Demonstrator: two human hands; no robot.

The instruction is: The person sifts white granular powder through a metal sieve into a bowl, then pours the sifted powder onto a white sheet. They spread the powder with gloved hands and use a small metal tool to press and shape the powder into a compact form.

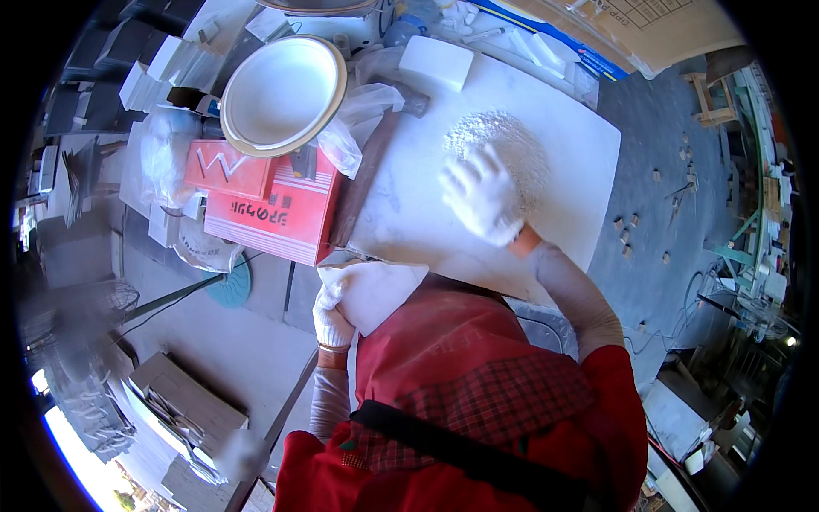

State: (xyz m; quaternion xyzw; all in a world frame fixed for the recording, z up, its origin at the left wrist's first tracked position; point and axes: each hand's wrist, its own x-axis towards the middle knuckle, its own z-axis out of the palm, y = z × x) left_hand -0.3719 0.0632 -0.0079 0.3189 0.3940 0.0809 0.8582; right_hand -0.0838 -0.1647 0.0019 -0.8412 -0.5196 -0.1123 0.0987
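My right hand (482, 196), in a white knitted glove, reaches over a spread of white granules (512, 141) on a pale slab-topped table (409, 200). Its fingers look spread, slightly smeared by motion, and I see nothing held in them. Low at my waist, my left hand (331, 314), also gloved, grips the left side of a flat white angular piece (380, 294) that looks like a tile or slab. That piece is tilted near the table's front edge, against my red apron (444, 341). A white block (436, 62) lies at the table's far side.
Left of the slab, a white basin (281, 94) sits above red boxes (273, 213), beside clear plastic bags (345, 141). A cardboard box (648, 34) stands at the far right. Small wooden pieces (627, 250) are scattered on the grey floor at right.
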